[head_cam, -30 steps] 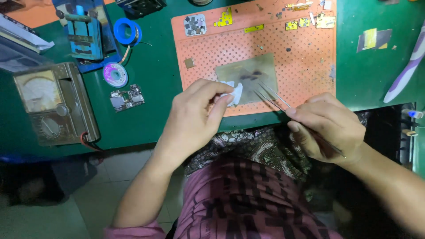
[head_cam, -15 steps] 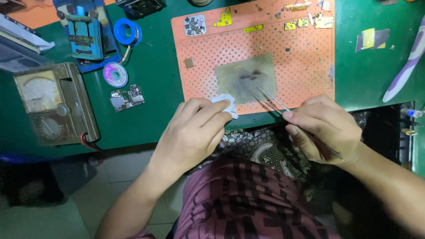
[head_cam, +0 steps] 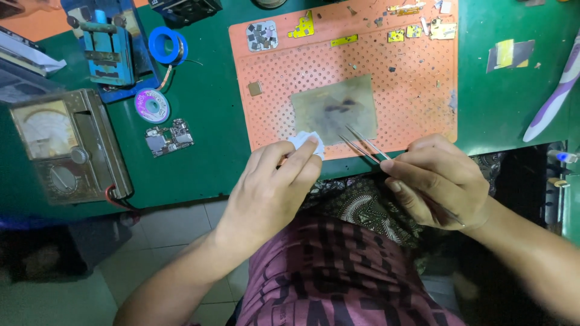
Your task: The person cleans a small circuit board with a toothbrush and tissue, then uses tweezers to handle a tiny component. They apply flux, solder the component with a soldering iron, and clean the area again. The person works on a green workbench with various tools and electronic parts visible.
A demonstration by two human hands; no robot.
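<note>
My left hand (head_cam: 272, 187) pinches a small white wad of tissue (head_cam: 305, 142) at the near edge of an orange perforated work mat (head_cam: 411, 90). My right hand (head_cam: 438, 187) grips metal tweezers (head_cam: 362, 145), their tips pointing up-left over a dull grey metal plate (head_cam: 335, 108) that lies on the mat. The tweezer tips are close together with nothing visible between them. Both hands hover at the bench's front edge, above my patterned lap.
On the green bench sit an analog multimeter (head_cam: 60, 148), a small circuit board (head_cam: 169, 137), a purple wick spool (head_cam: 151, 105), a blue solder reel (head_cam: 167, 45) and a blue vise (head_cam: 106, 48). Small yellow parts (head_cam: 305, 27) lie along the mat's far edge. A toothbrush (head_cam: 556, 90) lies at right.
My left hand with the tissue has drawn back toward me, off the grey plate to the mat's near edge. My right hand shifted slightly with the tweezers.
</note>
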